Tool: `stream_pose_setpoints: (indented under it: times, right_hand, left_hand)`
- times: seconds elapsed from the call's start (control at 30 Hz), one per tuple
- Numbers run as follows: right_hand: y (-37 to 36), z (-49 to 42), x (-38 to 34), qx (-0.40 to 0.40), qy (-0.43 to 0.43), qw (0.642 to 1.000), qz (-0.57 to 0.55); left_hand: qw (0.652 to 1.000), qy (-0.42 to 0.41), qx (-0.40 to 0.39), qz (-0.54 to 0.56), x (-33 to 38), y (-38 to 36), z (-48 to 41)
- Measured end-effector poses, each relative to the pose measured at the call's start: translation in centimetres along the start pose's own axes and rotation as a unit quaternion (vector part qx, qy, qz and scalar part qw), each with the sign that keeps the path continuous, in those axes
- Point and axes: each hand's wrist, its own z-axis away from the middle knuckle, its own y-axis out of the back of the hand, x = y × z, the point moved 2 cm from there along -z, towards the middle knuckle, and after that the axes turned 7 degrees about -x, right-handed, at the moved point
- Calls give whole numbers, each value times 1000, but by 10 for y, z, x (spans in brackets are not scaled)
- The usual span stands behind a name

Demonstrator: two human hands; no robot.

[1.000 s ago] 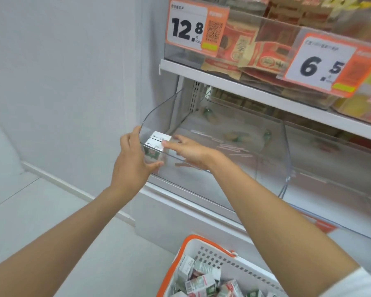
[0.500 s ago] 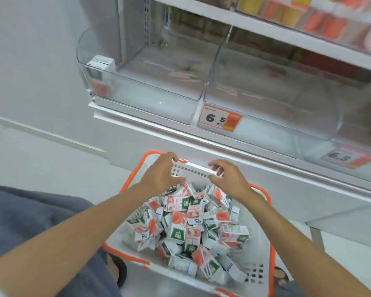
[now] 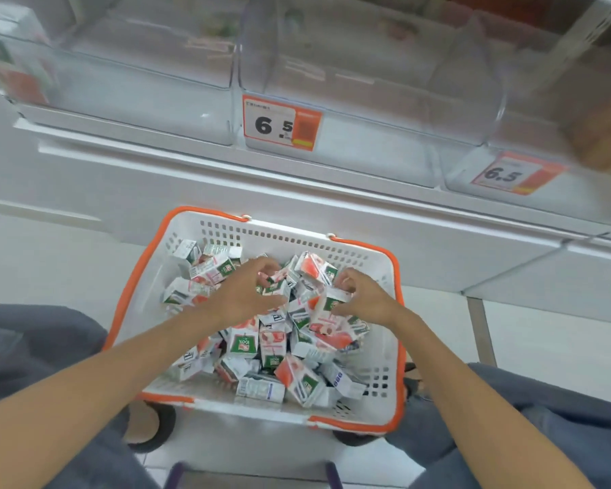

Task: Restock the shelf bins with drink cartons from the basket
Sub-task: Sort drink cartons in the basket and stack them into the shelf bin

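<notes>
Over the basket [image 3: 261, 238]: both hands are working in the heap of drink cartons [image 3: 258, 347], which is lying loose inside it on the floor, below the shelf.
Left hand [image 3: 242, 298]: fingers and thumb are curling round cartons at the top of the heap.
Right hand [image 3: 365, 300]: fingertips are pinching the top edge of a white-and-green carton, just beside the left hand.
Doing it well: each hand is best taking cartons by their flat faces rather than a corner, and lifting straight up so neighbours are not dragging out. A light squeeze is wise, as thin card is probably denting easily.
Cartons: small rectangular blocks of glossy printed card in white, green and red-pink, lying jumbled at all angles.
Basket: rigid white plastic with slotted walls and an orange rim.
Shelf bins [image 3: 350, 100]: clear, smooth plastic with rounded fronts; a lone carton [image 3: 11, 47], blurred, is sitting in the far-left bin.
Price tags [image 3: 282, 126]: orange-and-white cards are showing 6.5 on the bin fronts.
</notes>
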Motion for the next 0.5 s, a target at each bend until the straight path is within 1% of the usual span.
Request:
stream_pose_setpoints:
  times: [0.1,0.13,0.17,0.2,0.23,0.3,0.4,0.5]
  right_hand:
    - [-4,-3,-41,-15,55,993,-105]
    - [-7,-5,-48,-20,68,988,-138]
    - [-10,-7,-52,-22,80,984,-158]
    - [-12,-9,-54,-23,87,984,-154]
    - [-14,-11,-52,-25,89,987,-134]
    - [-18,-13,-39,-20,78,995,-62]
    - [-34,-16,-8,-26,59,998,27]
    - [-46,-26,13,1,23,984,178]
  left_hand:
    - [995,9,-91,36,9,-7,-2]
    - [993,20,-108,48,8,-9,-2]
    - [992,36,-110,59,5,-8,-2]
    - [991,55,-98,70,0,-5,-1]
    - [990,75,-82,83,-5,-2,0]
    - [985,110,-64,120,-16,6,3]
    - [972,136,-52,183,-28,11,5]
    - [968,141,-24,207,-31,14,4]
